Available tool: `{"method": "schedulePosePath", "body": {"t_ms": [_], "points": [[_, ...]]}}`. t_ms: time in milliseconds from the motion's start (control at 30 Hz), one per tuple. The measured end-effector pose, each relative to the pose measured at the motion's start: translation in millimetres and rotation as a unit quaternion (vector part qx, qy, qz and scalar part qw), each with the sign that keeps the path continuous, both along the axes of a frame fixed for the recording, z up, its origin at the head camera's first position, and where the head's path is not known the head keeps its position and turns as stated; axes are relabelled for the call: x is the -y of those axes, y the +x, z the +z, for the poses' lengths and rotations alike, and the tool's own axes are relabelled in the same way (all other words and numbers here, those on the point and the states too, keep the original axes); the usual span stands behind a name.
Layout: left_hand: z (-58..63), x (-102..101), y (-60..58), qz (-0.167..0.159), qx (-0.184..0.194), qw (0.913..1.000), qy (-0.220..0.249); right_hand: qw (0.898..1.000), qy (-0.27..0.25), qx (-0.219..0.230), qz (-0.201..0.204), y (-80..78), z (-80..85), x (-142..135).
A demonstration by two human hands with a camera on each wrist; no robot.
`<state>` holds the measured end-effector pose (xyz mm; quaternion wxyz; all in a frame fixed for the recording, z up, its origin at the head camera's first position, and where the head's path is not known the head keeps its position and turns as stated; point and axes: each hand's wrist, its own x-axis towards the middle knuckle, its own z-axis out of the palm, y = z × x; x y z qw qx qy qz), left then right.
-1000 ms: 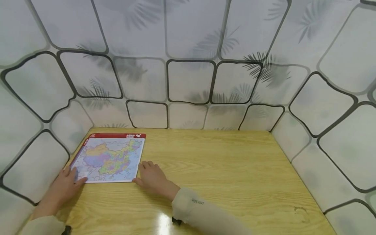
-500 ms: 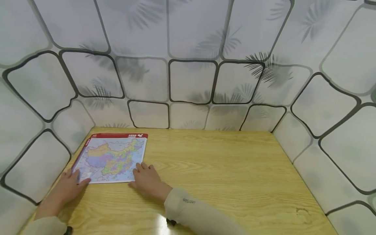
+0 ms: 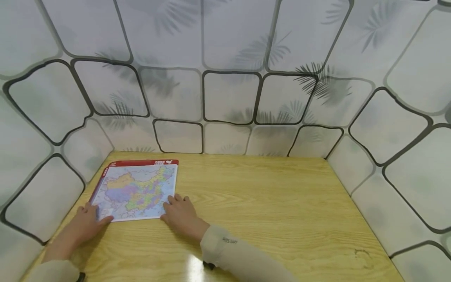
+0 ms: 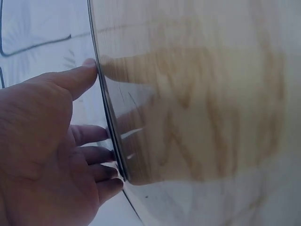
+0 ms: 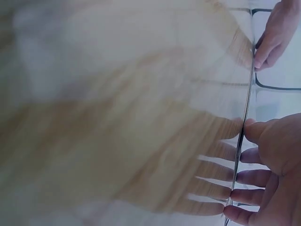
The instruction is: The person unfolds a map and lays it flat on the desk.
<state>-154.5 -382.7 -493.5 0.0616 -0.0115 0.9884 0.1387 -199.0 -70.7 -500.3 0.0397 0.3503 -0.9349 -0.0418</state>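
Observation:
A flat map board of China (image 3: 137, 188), with a red top border and a dark red left border, lies on the wooden table (image 3: 264, 203) at the far left. My left hand (image 3: 82, 225) touches its lower left corner, the thumb at the bottom edge and the fingers at the left edge. At the lower right corner rests my right hand (image 3: 181, 215), its fingers along the right edge. In the left wrist view the left hand (image 4: 51, 141) has loosely bent fingers. Fairly straight fingertips of the right hand (image 5: 282, 165) appear in the right wrist view.
Patterned pale walls (image 3: 229, 98) with black outlines and leaf prints enclose the table at the back and both sides. The left wall (image 3: 46, 196) stands close to the left hand. A bright light reflection (image 3: 195, 268) shows on the near table surface.
The map board has shifted slightly to the right with the left hand at its corner. My right hand moved left over the board's corner, then back a little to the right.

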Motion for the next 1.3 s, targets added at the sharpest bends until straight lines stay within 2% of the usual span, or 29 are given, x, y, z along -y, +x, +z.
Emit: {"method": "schedulePosePath", "body": {"t_ms": [100, 267, 567, 800, 933, 1067, 1300], "points": [[-0.3, -3.2, 3.6, -0.008, 0.004, 0.9999, -0.006, 1.0, -0.005, 0.009, 0.0, 0.9, 1.2, -3.3], [-4.3, -8.8, 7.8, -0.028, -0.013, 0.9995, -0.009, 1.0, 0.002, 0.015, 0.006, 2.1, 4.9, -10.7], [-9.7, -24.9, 7.7, -0.03, -0.015, 0.9994, 0.014, 1.0, 0.0, 0.009, 0.009, 4.9, 3.1, -32.2], [-7.0, -40.9, 11.2, -0.039, -0.016, 0.999, 0.011, 1.0, 0.016, 0.012, 0.013, 10.4, 9.1, -48.8], [-3.7, -52.7, 13.1, -0.051, -0.025, 0.9984, 0.003, 1.0, 0.024, 0.009, 0.002, 11.8, 9.3, -58.7], [-0.6, -63.2, 13.2, -0.052, -0.041, 0.9977, 0.011, 1.0, 0.022, 0.005, -0.006, 12.2, 9.2, -69.8], [-0.1, -79.2, 11.9, -0.067, -0.039, 0.9967, 0.026, 1.0, 0.019, 0.011, -0.001, 14.7, 13.0, -89.7]]}}
